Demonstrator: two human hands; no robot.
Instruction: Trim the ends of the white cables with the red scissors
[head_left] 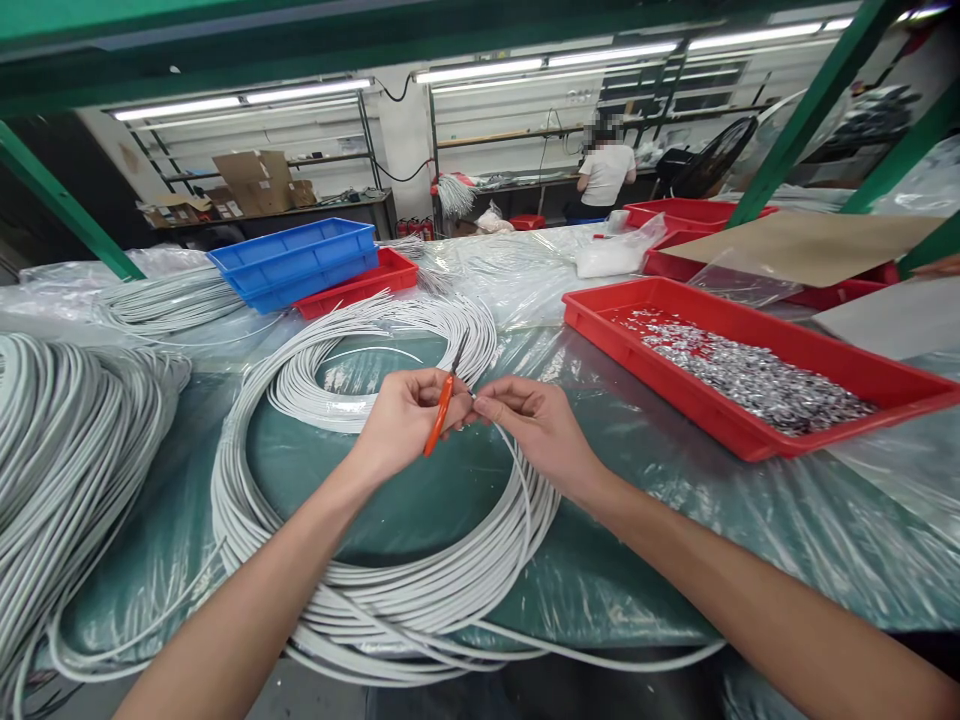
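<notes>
My left hand [405, 415] is closed around an orange-handled tool [441, 415] with a thin dark tip pointing up; its exact kind is hard to make out. Close beside it, my right hand [529, 420] pinches the end of a white cable [504, 436] between thumb and fingers. The fingertips of both hands meet at that cable end, where a small dark bit shows between them. Below and around the hands lies a large coil of white cable [420, 590]. A smaller coil [319, 405] rests just behind the left hand.
Right of the hands, a red tray [675, 400] holds many small shiny metal parts [757, 375]. A blue bin [300, 262] overlaps a red bin [360, 283] at the back left. Thick cable bundles [67, 480] lie at far left. A person [607, 170] sits in the background.
</notes>
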